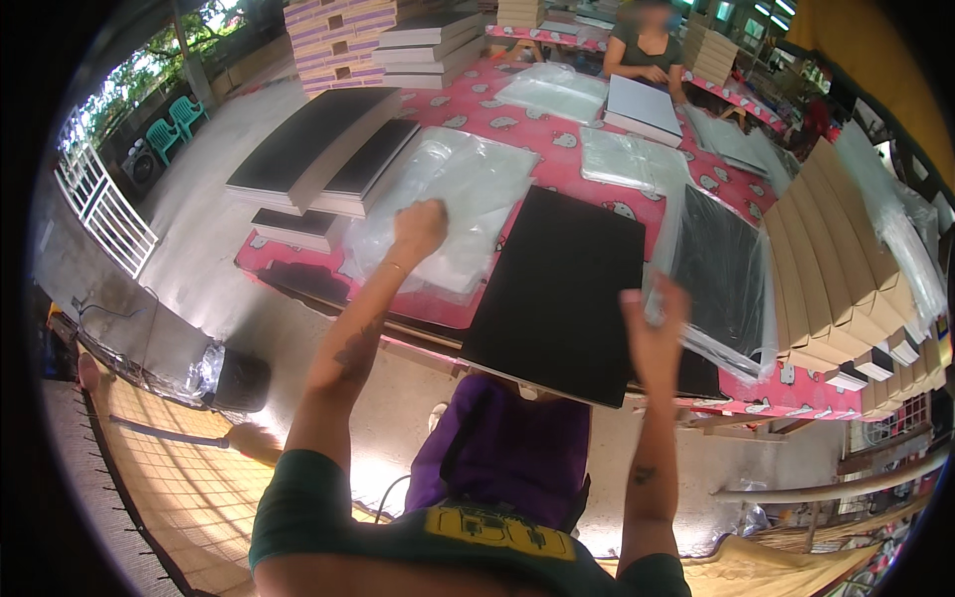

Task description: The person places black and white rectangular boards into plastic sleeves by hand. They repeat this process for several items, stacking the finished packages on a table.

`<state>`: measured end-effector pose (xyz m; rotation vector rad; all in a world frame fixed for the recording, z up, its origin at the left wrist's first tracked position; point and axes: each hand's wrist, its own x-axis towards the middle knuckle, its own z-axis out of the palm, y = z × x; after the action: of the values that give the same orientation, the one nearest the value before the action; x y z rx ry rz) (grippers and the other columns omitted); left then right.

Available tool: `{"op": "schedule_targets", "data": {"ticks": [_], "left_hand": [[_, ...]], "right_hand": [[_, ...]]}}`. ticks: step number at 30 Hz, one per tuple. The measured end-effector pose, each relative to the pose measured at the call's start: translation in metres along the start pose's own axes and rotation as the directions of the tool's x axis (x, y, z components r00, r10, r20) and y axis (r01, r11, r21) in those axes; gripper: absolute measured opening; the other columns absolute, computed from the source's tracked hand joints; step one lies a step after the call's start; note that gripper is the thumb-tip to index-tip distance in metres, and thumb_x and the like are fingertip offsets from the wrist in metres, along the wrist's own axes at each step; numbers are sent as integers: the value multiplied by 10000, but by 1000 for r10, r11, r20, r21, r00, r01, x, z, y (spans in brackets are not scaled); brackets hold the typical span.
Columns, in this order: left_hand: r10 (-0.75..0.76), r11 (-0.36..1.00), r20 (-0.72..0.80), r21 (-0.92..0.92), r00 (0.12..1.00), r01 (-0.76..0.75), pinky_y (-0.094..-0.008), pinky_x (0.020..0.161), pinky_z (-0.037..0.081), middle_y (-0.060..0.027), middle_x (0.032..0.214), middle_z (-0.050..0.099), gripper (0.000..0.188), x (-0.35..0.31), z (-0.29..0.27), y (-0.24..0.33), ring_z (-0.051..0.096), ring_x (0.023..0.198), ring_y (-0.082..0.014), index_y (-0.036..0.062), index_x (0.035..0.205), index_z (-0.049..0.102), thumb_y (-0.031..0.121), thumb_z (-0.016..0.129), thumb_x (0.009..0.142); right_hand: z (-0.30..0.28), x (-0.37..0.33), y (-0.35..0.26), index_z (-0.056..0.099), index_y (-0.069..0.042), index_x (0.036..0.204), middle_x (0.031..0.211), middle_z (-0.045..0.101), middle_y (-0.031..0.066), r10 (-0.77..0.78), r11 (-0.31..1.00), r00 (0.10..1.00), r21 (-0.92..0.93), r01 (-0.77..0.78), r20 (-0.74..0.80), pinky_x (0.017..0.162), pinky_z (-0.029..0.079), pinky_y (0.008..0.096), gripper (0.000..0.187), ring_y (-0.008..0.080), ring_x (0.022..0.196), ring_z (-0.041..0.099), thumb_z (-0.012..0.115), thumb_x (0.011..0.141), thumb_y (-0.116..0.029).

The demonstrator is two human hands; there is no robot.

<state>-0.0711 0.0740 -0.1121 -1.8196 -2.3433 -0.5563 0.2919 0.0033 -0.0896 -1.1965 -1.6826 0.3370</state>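
At the near edge of the pink table lies the black panel. Your right hand, blurred, is beside it; your left hand curls over clear plastic sheets. Whether either grasps something, I cannot tell.

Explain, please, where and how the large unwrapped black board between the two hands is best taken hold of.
I would grip the board by its near edge, coming from the person's side, pinching from above and below. It lies flat and wide, and this edge seems to reach past the table, which should leave room underneath.
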Motion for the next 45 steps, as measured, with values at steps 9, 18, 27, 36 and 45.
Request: {"op": "schedule_targets", "data": {"ticks": [9,18,27,36,45], "left_hand": [[214,284,-253,-908,943,-308,-268,752,479,-31,910,618,313,-56,-62,115,589,858,-136,15,1170,532,118,606,883],[227,532,-224,-786,948,-314,-282,554,415,-114,652,540,123,-56,-13,108,446,574,-135,-23,892,592,99,604,890],[742,524,-242,-372,626,-766,-373,727,477,-120,876,620,155,-93,-14,99,608,822,-311,47,923,632,51,621,769],[470,690,-293,-468,833,-553,-416,663,493,-133,841,623,179,-154,22,151,604,737,-330,50,985,596,144,629,836],[450,377,-294,-793,843,-478,-382,701,496,-174,906,636,182,-173,-10,151,625,834,-371,12,1050,551,122,561,906]], "right_hand": [[108,33,-20,594,-5,991,861,631,24,333,184,924,948,-260,189,725,489,257,146,107,767,600,540,946,-133],[30,29,69,577,11,1112,1064,624,115,587,387,776,763,-518,229,860,491,344,386,226,958,609,549,938,-333],[3,-11,39,475,27,1251,1168,577,115,492,262,779,787,-558,389,904,449,338,522,206,1067,559,615,902,-334],[12,-78,2,487,18,1229,1155,578,104,507,176,725,768,-616,466,911,456,352,376,198,1077,555,577,926,-184],[-1,-87,-20,502,-47,1217,1183,572,88,481,-197,652,797,-571,585,939,444,389,369,223,1084,556,496,966,-317]]}}
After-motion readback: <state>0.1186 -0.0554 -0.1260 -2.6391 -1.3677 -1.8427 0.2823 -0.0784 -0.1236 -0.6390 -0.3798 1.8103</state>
